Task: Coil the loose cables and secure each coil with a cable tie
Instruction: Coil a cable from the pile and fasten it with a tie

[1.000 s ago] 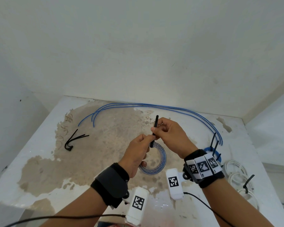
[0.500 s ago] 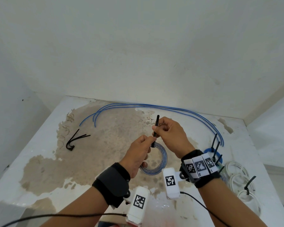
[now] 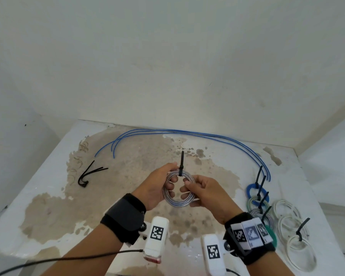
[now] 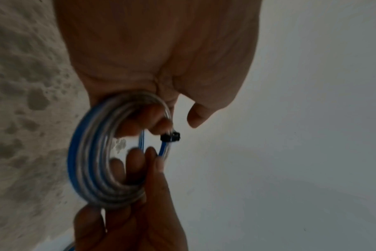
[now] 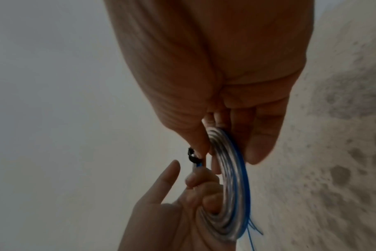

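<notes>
A small coil of blue-and-clear cable (image 3: 177, 191) (image 4: 101, 169) (image 5: 227, 186) is held above the table between both hands. A black cable tie (image 3: 181, 164) is closed round its top, tail pointing up; its head (image 4: 171, 136) (image 5: 191, 155) shows in the wrist views. My left hand (image 3: 163, 184) grips the coil's left side, fingers through the ring. My right hand (image 3: 195, 192) pinches the right side. Loose blue cables (image 3: 187, 134) curve along the back of the table.
Spare black cable ties (image 3: 90, 174) lie at the left. Several tied coils, blue (image 3: 256, 191), grey (image 3: 260, 215) and white (image 3: 293, 234), sit along the right edge. The stained white table (image 3: 108, 196) meets walls at the back and both sides.
Both hands pinched the cable tie above the coil earlier. Now they have dropped to the coil's sides and hold it up flat towards the camera, with the tie standing free on top.
</notes>
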`<control>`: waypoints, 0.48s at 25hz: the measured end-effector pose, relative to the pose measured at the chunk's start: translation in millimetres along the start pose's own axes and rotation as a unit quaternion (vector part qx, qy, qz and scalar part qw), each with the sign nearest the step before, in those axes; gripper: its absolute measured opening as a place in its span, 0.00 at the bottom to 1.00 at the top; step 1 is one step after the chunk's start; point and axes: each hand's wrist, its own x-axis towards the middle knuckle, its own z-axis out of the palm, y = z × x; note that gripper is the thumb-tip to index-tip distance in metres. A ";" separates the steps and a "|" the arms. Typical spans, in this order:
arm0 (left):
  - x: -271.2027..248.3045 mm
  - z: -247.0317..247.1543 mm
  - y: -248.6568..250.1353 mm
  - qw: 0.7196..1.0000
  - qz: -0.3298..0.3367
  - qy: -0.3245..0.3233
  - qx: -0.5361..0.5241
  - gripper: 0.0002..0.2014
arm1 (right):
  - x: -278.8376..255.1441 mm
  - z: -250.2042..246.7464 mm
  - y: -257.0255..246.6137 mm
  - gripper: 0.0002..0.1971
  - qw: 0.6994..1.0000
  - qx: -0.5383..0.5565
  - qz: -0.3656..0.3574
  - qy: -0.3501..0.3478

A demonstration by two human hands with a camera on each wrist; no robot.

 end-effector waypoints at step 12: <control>6.9 -41.7 5.5 0.987 -0.021 -0.094 -0.127 0.14 | -3.8 23.9 20.6 0.22 0.883 0.465 0.064 -0.021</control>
